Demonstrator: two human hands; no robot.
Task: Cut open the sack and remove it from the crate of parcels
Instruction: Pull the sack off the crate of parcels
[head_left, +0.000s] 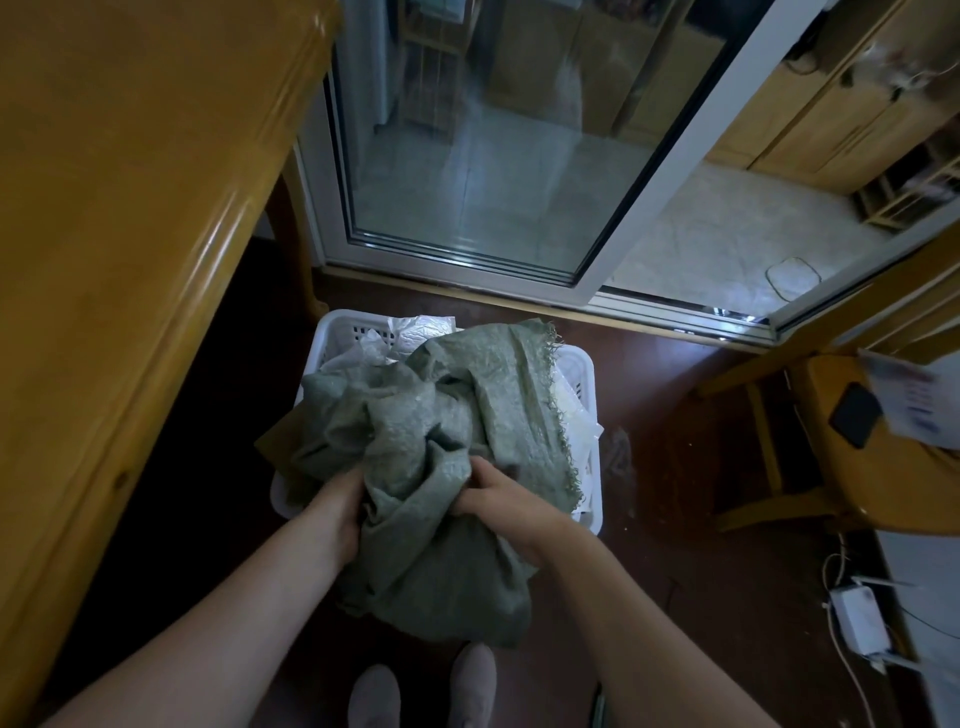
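The green sack (441, 441) lies bunched over the white crate (343, 332) of parcels (415, 332); the left hand (337, 504) and right hand (498, 493) squeeze its cloth, fingers closed tight, likely to lift it off.

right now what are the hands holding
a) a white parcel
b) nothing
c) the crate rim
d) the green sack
d: the left hand and right hand are both bunched into the green sack, which is heaped over the white crate.
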